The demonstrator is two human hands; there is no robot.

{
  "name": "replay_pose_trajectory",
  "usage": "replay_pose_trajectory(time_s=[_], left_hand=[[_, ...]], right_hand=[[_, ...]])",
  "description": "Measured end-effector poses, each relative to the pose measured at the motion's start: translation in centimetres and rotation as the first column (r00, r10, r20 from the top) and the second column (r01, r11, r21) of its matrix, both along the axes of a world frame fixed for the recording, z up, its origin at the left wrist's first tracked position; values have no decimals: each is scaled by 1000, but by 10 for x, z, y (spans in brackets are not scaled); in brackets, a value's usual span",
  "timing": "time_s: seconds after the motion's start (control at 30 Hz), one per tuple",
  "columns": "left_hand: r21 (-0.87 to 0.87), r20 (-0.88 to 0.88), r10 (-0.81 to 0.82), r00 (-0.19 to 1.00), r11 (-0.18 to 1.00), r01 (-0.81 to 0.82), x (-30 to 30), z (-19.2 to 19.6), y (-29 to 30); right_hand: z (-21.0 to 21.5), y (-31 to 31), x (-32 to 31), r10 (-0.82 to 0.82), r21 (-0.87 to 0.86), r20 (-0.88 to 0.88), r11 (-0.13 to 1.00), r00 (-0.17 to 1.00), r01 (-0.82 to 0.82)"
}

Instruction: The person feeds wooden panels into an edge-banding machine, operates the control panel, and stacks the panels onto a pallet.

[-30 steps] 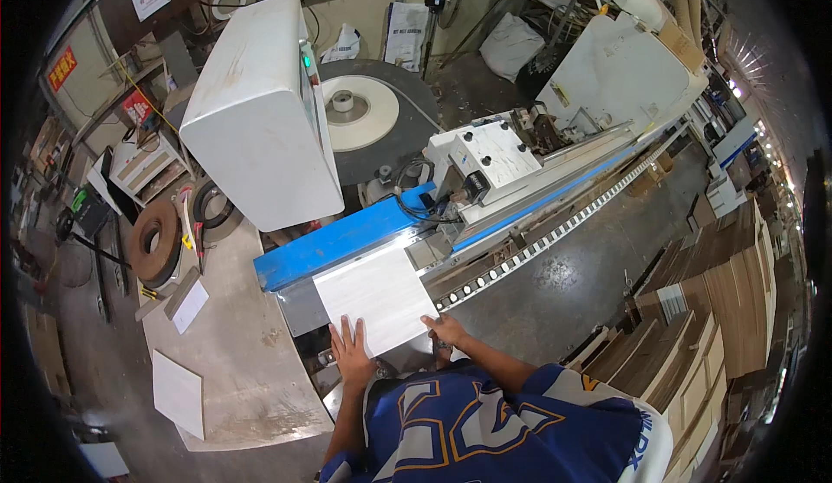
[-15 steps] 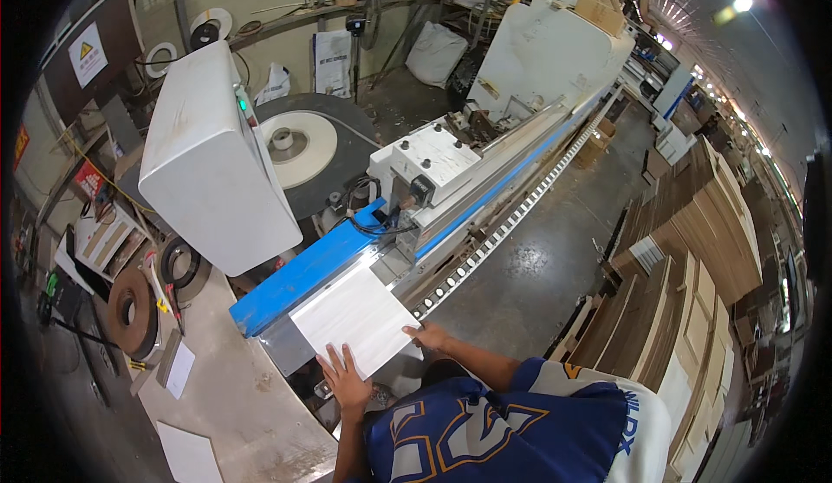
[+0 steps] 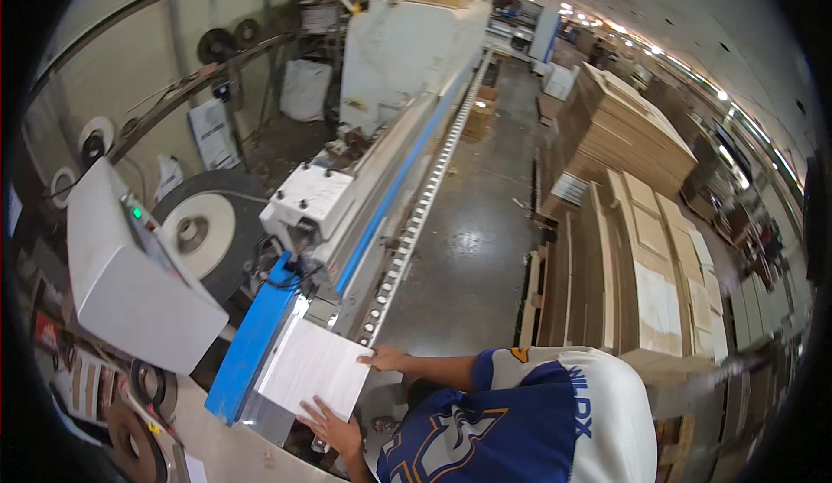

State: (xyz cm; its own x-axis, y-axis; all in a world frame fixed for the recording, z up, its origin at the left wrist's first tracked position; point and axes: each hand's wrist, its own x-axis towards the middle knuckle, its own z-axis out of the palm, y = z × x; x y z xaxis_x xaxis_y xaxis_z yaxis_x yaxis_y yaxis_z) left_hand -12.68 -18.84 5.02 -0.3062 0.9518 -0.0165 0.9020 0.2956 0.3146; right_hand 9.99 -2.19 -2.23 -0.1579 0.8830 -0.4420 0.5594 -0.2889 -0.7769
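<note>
A flat white rectangular board with faint grain rests at the near end of a long machine, its far-left edge along a blue guide rail. My left hand lies on the board's near edge with fingers spread over the top. On the right side, my right hand grips the board's edge near its corner, the thumb side showing and the other fingertips hidden. Just beyond the board sits a white machine block with dark knobs and cables.
A grey-white control box and a large white tape roll stand at left. A conveyor track runs away beside the floor aisle. Tall board stacks fill the right. Brown tape rolls lie at lower left.
The view has swung to the right, so the machine and board appear farther left and more of the stacks shows. Both hands keep their places on the board.
</note>
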Motion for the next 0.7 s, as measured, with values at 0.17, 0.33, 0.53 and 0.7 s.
replay_pose_trajectory(time_s=[0.17,0.33,0.53,0.7], left_hand=[[-37,135,-84,987,995,90,4,25,11],[93,127,-161,979,984,150,-10,-4,3],[288,328,162,931,921,-262,-13,-24,-18],[273,389,249,887,888,-369,-18,-11,-1]], right_hand=[[2,1,11,-80,-69,-63,995,995,76],[19,-5,8,-91,-6,-51,996,995,91],[18,-11,-4,-84,-65,-122,995,989,76],[33,-8,4,-84,-86,96,992,992,92]])
